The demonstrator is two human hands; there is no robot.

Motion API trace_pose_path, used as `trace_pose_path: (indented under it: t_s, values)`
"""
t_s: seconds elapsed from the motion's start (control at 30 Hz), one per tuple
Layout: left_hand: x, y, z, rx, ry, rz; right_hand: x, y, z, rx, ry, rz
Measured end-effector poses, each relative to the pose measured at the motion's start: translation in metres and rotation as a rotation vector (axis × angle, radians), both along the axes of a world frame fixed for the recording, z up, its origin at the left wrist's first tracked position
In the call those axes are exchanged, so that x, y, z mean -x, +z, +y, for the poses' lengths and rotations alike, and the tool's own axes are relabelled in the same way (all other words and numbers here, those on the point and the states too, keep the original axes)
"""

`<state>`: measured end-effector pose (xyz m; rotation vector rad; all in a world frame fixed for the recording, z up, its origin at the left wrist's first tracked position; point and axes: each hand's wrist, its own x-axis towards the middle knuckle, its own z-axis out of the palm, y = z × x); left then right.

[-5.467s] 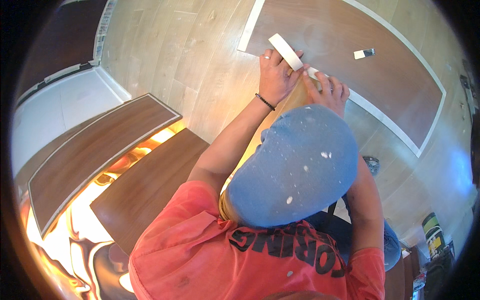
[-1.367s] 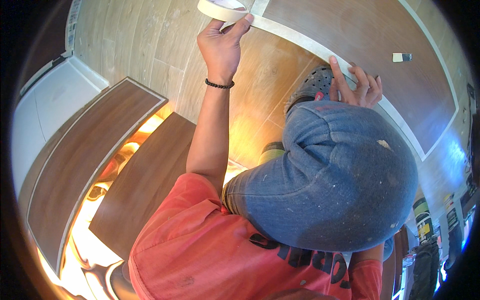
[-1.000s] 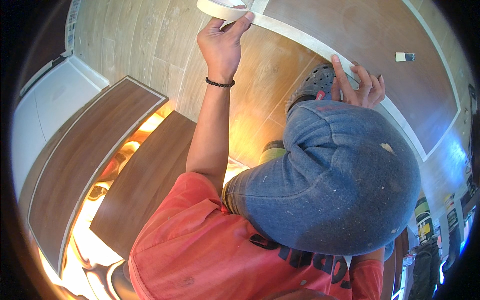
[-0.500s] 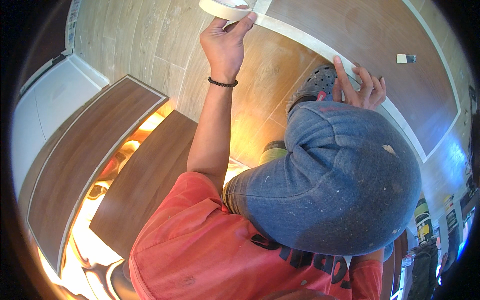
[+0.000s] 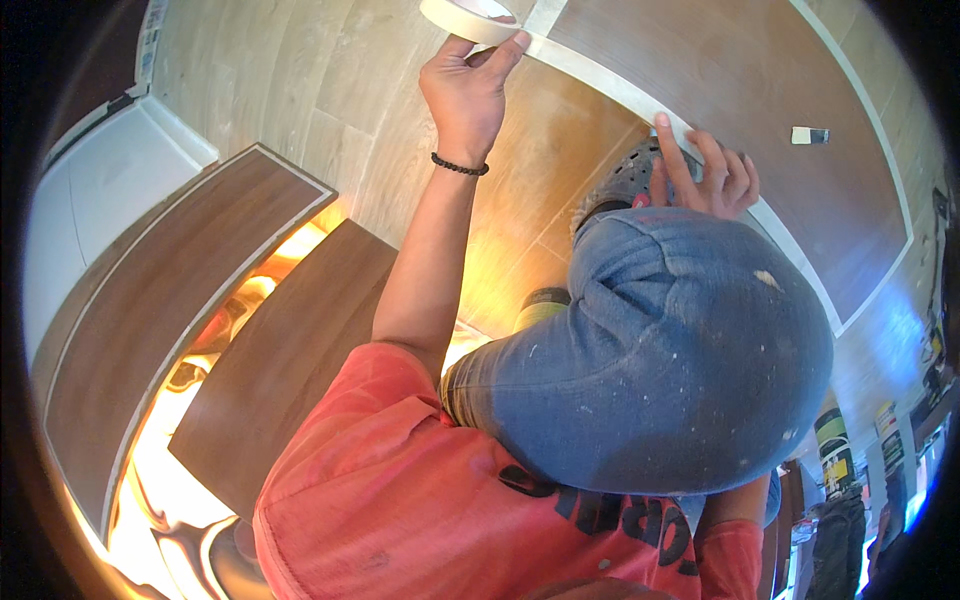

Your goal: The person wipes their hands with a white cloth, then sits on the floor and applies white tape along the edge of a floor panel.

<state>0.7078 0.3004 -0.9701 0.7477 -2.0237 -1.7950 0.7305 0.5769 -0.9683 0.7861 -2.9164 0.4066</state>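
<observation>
My left hand (image 5: 465,105), a dark beaded bracelet on its wrist, pinches a roll of cream masking tape (image 5: 465,24) at the top of the view. The roll is held at the near edge of a brown wood-look board (image 5: 720,60). A pale strip (image 5: 600,86) runs along that edge from the roll toward the right. My right hand (image 5: 715,180) rests at the strip with fingers apart, its index fingertip touching it. The bent knee in blue jeans hides part of the right arm.
A grey clog (image 5: 625,180) stands below the board's edge. Two more brown boards (image 5: 190,310) (image 5: 290,360) lie at the left by a bright glow. A small black-and-white piece (image 5: 810,135) lies on the large board. Dark-trousered legs (image 5: 838,530) show at far right.
The view has shifted slightly. My right index finger has moved a little along the strip toward the roll. My left hand still holds the tape at the board's edge.
</observation>
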Motion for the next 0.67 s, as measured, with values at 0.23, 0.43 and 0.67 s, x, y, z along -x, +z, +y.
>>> trace_pose_path:
  t_s: [0.23, 0.43, 0.67]
  values:
    - [-0.002, 0.009, -0.009, -0.03, -0.055, -0.084, 0.045, 0.018, -0.054, -0.058, 0.252, -0.045]
    - [-0.009, 0.011, -0.025, -0.107, -0.165, -0.098, 0.066, 0.019, -0.092, -0.015, 0.372, -0.003]
    - [-0.016, 0.009, -0.031, -0.197, -0.198, -0.076, 0.079, 0.02, -0.1, -0.118, 0.437, -0.004]
